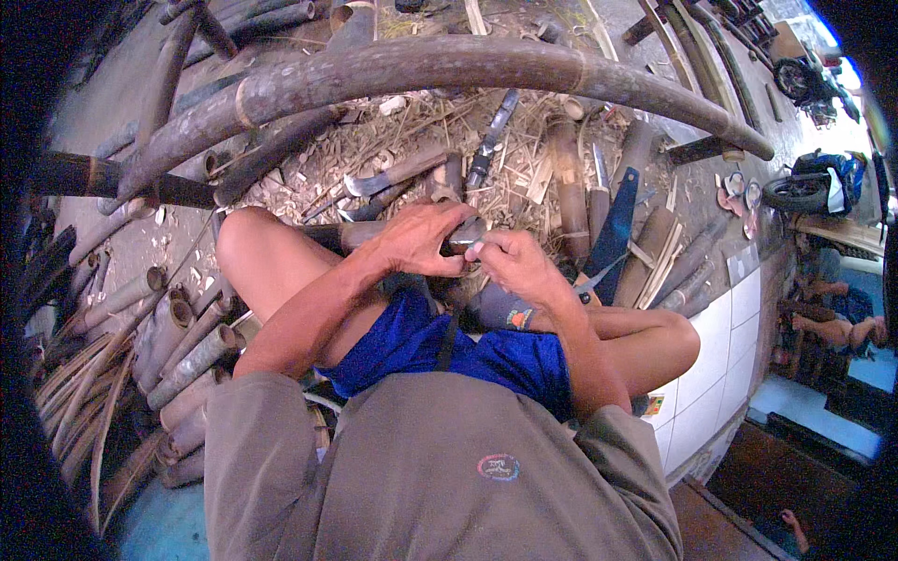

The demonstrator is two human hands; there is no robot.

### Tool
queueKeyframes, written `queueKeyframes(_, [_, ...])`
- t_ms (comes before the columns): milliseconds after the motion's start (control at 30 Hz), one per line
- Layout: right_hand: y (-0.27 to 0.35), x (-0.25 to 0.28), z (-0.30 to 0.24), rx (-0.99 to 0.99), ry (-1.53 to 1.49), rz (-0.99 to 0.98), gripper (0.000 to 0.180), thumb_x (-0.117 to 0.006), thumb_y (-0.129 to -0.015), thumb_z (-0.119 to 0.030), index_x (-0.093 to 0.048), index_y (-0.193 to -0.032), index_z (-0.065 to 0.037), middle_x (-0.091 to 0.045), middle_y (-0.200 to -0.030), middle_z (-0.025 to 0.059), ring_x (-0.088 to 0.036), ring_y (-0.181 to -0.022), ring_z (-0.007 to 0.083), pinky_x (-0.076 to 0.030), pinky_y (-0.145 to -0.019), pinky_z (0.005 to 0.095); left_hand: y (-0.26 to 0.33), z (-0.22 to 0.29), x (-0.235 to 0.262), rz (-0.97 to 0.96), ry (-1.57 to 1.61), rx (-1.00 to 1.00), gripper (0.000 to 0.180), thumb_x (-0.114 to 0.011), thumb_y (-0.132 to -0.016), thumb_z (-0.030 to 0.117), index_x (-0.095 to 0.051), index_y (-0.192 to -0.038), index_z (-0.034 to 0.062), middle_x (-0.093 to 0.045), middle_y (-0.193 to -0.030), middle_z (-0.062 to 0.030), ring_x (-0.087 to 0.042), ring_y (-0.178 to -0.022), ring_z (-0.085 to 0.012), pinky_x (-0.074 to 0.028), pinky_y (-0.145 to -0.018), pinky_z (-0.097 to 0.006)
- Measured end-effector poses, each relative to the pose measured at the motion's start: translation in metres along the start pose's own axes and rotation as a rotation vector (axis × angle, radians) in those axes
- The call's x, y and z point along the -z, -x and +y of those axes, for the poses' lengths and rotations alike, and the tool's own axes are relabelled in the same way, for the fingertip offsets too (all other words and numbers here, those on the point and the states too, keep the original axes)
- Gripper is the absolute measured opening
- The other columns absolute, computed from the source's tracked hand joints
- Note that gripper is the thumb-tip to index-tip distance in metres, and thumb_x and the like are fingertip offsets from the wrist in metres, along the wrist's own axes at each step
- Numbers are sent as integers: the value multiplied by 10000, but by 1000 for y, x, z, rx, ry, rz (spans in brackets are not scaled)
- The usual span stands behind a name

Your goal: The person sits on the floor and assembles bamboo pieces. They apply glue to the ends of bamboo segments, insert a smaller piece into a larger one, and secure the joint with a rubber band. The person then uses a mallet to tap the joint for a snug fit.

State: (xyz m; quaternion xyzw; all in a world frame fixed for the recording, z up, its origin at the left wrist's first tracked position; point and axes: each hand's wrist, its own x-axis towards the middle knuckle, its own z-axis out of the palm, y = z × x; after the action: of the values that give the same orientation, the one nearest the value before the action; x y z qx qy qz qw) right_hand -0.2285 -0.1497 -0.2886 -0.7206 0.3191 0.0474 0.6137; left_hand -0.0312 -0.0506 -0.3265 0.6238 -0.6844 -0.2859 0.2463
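Observation:
A brown bamboo tube (pixel 360 236) lies across my lap, its cut end (pixel 473 229) facing right. My left hand (pixel 426 238) is wrapped round the tube close to that end. My right hand (pixel 516 266) is closed in a pinch right at the tube's end, its fingertips close to my left thumb; what it pinches is too small to make out. Beside my right wrist, a thin pointed grey blade (pixel 610 279) with a dark end sticks out. Beyond my hands lie a curved-blade knife (pixel 374 182) and a knife with a black handle (pixel 493 138).
A long bamboo pole (pixel 402 70) arches across the far side. A blue saw (pixel 617 229) leans to the right among bamboo pieces. Shavings (pixel 412 126) litter the ground. Cut tubes (pixel 192 365) are stacked at left, and white tiles (pixel 716 346) lie at right. Other people are at far right.

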Motion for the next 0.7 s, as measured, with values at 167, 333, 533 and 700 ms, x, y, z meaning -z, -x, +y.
queueKeyframes(167, [2,9,-23,-144,-248,-93,246,-574,-996,-223,-692,-994,-8,-500,-646,-43,-467,-532,49,-404,-469,233,6,-2,-5,-12,88,22,584,-618,-829,434,-573,-1262,45,-683,-1046,-238,-653,-1018,-439,-504,-888,-539])
queueKeyframes(333, [-6,22,-29,-118,-290,-83,236,-581,-1000,-217,-682,-997,-3,-495,-646,-48,-463,-529,52,-405,-479,236,11,-16,-17,55,98,-15,596,-542,-885,482,-571,-1295,51,-674,-1116,-251,-639,-1059,-434,-501,-909,-518])
queueKeyframes(533, [-6,24,-39,-96,-323,-109,220,-586,-994,-206,-674,-1005,-5,-488,-651,-52,-457,-538,55,-396,-489,233,7,-10,-9,25,229,85,533,-516,-952,477,-625,-1257,53,-688,-1092,-242,-651,-1035,-427,-502,-886,-506])
queueKeyframes(700, [14,19,-38,-73,-134,-120,193,-559,-991,-169,-672,-980,-13,-492,-672,-50,-458,-572,48,-388,-516,228,0,-4,-5,12,298,192,495,-468,-1022,474,-663,-1070,21,-680,-919,-255,-664,-924,-432,-495,-804,-511])
